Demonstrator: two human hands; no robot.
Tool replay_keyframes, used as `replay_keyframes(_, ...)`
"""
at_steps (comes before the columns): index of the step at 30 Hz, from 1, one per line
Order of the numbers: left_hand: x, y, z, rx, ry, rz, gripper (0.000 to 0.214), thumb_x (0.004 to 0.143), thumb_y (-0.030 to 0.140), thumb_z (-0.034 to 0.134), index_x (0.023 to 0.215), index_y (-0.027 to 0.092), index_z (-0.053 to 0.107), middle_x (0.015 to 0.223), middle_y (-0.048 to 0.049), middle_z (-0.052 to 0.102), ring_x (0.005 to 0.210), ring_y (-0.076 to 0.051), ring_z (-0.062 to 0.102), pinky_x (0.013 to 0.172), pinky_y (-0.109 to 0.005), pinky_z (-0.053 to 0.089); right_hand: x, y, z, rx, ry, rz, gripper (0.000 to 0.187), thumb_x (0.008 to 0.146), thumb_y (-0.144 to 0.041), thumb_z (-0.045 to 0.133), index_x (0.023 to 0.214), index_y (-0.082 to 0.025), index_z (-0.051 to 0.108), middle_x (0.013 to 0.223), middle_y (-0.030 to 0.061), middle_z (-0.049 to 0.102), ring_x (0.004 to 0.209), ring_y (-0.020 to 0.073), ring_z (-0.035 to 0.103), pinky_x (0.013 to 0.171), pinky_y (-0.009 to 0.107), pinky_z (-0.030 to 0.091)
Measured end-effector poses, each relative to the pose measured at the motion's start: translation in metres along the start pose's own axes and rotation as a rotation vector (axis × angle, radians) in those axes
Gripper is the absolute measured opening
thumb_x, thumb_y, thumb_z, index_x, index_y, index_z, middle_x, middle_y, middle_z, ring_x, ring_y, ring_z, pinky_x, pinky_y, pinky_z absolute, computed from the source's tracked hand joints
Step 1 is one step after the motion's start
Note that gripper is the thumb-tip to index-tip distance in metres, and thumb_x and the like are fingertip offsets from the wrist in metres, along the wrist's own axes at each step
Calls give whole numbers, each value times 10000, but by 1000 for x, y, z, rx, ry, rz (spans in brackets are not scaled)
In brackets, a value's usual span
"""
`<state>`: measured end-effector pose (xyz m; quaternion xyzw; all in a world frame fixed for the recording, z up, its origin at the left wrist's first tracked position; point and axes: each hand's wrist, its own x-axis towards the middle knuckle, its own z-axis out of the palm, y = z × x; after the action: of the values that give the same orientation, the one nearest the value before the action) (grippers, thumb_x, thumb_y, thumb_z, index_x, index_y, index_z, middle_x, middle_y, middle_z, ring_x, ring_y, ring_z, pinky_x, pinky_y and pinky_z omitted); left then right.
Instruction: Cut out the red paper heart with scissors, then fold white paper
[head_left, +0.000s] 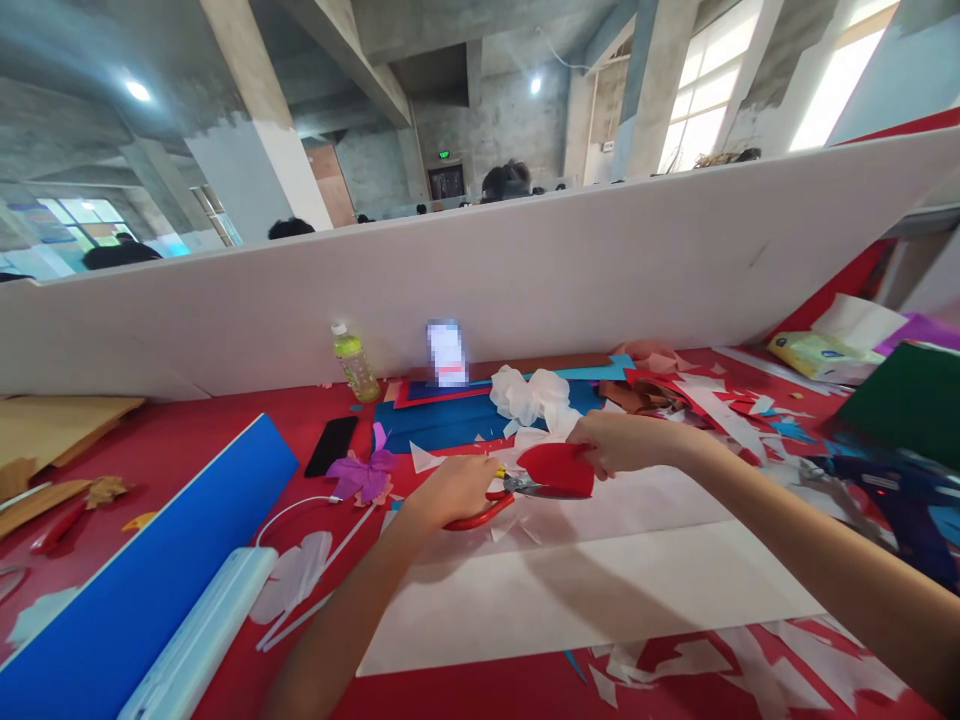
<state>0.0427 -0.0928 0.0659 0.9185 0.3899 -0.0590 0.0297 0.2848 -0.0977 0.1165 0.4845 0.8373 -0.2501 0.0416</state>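
Note:
My left hand (466,484) is closed round the red handles of a pair of scissors (480,518), whose blades point right. In my right hand (611,445) a red piece of paper (559,468) is pinched at its right side. The scissor blades lie along the lower edge of this paper; whether they are parted I cannot make out. Beneath both hands spreads a large white sheet (600,590). Just behind them sit a white paper flower (529,393) and blue paper (439,425). A purple paper flower (364,470) rests left of my left hand.
A white partition (450,270) stands behind the red table. Against it are a drink bottle (355,362) and a lit phone (448,353). A blue board (165,550) rises at left. Paper scraps (720,410) and a glue gun (892,490) lie at right.

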Motion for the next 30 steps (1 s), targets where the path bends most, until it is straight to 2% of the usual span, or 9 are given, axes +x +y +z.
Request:
replay_keyframes(5,1,0,-1,-53,-33,-39,245,849,368,382,920,191,537,985,-97,630,845,-243,597,618,-293,441,0,-5,-3,-26,-5,17,123,580,-89,403,502,-179,430,569,31,637,510,139,565,420,236,293)
replay_keyframes(13,3,3,0,-37,-24,-8,200,848,299,366,876,193,533,921,-84,641,799,-232,599,590,-282,419,1,-1,0,-75,5,22,150,573,-77,421,463,-176,441,550,31,618,504,132,547,416,241,276)
replay_keyframes(22,4,0,3,-21,-38,-5,236,847,344,382,879,188,556,895,-87,650,788,-238,603,605,-289,419,1,-1,-1,-41,3,36,167,577,-69,446,447,-172,430,540,38,602,479,128,518,444,257,280)
replay_keyframes(30,2,1,-1,-53,-56,28,255,850,345,356,799,200,559,812,-62,651,706,-210,592,542,-269,378,-4,-7,-4,-46,-34,40,168,569,-67,431,435,-170,441,520,30,595,470,123,520,433,242,297)
